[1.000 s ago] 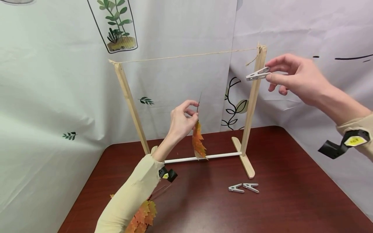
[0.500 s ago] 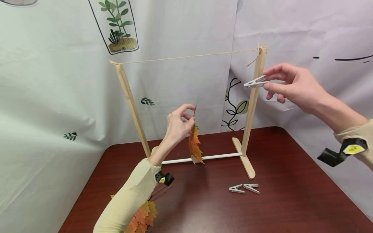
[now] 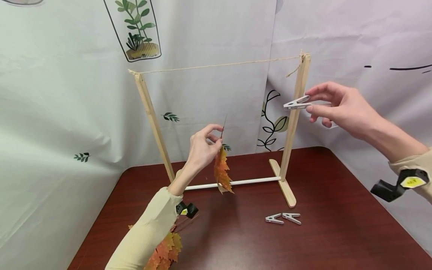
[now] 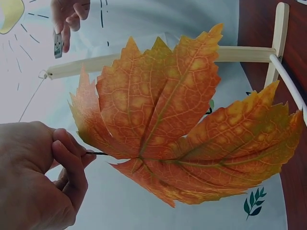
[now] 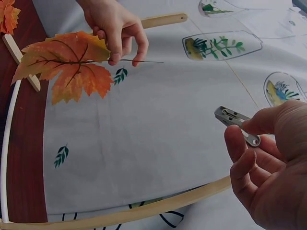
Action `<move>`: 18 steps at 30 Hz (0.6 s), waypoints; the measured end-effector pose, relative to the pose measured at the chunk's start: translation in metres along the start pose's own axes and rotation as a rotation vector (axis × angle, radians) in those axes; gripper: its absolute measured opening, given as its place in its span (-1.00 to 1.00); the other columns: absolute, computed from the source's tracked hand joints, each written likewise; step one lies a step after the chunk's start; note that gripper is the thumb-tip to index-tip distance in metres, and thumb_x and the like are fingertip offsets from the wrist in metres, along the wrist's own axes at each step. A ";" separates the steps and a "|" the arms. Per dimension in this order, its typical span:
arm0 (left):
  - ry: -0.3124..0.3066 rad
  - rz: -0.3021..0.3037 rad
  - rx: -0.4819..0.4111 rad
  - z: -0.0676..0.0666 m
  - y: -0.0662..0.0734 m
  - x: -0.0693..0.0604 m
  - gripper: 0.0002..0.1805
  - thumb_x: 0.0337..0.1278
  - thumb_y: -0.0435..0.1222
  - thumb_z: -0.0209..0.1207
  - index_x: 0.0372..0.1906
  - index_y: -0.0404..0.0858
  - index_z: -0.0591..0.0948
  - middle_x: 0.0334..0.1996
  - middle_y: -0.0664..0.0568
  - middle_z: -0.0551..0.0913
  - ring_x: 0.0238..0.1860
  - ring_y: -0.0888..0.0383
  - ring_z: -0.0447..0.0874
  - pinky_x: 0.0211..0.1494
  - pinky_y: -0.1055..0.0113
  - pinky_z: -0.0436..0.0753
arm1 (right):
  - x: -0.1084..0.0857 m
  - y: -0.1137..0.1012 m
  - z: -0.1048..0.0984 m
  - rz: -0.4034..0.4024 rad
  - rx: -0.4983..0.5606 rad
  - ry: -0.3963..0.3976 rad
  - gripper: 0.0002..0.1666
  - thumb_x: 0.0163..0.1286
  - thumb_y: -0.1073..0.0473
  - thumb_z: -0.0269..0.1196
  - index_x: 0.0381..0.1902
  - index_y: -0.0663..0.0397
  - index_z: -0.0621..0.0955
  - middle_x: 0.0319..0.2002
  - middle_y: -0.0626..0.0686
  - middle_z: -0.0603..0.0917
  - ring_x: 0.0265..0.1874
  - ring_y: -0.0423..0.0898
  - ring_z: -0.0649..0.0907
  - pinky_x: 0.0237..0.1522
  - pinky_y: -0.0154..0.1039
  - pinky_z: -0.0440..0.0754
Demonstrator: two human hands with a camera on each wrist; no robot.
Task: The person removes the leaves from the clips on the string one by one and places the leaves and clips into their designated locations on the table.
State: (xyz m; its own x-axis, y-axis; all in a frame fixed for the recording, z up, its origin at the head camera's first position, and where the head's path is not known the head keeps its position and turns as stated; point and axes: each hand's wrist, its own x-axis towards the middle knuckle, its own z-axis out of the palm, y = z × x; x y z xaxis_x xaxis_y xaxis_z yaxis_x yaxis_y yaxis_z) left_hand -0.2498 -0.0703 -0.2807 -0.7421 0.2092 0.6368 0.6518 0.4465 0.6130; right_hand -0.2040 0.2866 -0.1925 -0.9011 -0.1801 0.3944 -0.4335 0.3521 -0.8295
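My left hand (image 3: 204, 148) pinches the thin stem of an orange maple leaf (image 3: 222, 170) between thumb and fingers. The leaf hangs below the hand in the head view and spreads broad and veined (image 4: 158, 120) in the left wrist view. Off to the right, my right hand (image 3: 344, 107) holds a grey clothespin (image 3: 297, 103) by its handle ends, beside the right post. Its far tip points left, toward the leaf. A length of twine (image 3: 216, 65) runs above both hands between two wooden posts (image 3: 153, 123), with nothing hanging on it.
Two more clothespins (image 3: 282, 218) lie on the dark red table (image 3: 324, 240). A pile of orange leaves (image 3: 165, 251) sits at the front left, partly behind the left sleeve. Near the tabletop, a white rod (image 3: 254, 181) joins the wooden feet (image 3: 287, 193). Printed cloth hangs behind.
My left hand, with the leaf, has shifted left and slightly down. My right hand has lowered with the clothespin. Both grips stay the same.
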 end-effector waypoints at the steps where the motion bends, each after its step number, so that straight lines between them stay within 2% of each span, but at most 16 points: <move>1: -0.001 0.006 0.010 0.000 0.000 0.000 -0.69 0.08 -0.51 0.26 -0.05 -0.22 0.68 -0.48 -0.04 0.73 -0.64 0.17 0.67 -0.61 0.31 0.58 | -0.001 0.001 0.000 0.003 -0.006 -0.001 -0.63 0.38 0.34 0.30 0.11 0.00 0.56 -0.10 -0.11 0.74 -0.53 -0.14 0.65 -0.60 -0.33 0.50; 7: -0.017 0.023 0.031 -0.003 -0.001 -0.003 -0.70 0.08 -0.51 0.24 -0.06 -0.22 0.68 -0.46 -0.09 0.74 -0.66 0.18 0.66 -0.63 0.34 0.54 | -0.004 0.005 0.001 0.024 -0.040 0.002 -0.62 0.38 0.32 0.31 0.12 -0.03 0.55 -0.08 -0.17 0.73 -0.53 -0.13 0.66 -0.59 -0.32 0.50; 18: -0.042 0.004 0.045 -0.008 -0.004 -0.010 -0.69 0.11 -0.51 0.21 -0.04 -0.21 0.68 -0.42 -0.10 0.76 -0.66 0.17 0.65 -0.64 0.36 0.52 | -0.011 0.015 0.007 0.014 0.006 -0.004 -0.63 0.38 0.39 0.28 0.08 -0.03 0.57 -0.08 -0.18 0.74 -0.45 -0.11 0.73 -0.61 -0.31 0.52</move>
State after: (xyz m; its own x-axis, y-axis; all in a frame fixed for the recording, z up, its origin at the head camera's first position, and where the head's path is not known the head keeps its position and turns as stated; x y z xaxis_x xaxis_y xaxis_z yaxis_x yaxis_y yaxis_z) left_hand -0.2441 -0.0810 -0.2861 -0.7457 0.2472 0.6187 0.6482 0.4840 0.5879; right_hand -0.2004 0.2877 -0.2122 -0.9072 -0.1785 0.3811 -0.4205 0.3489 -0.8375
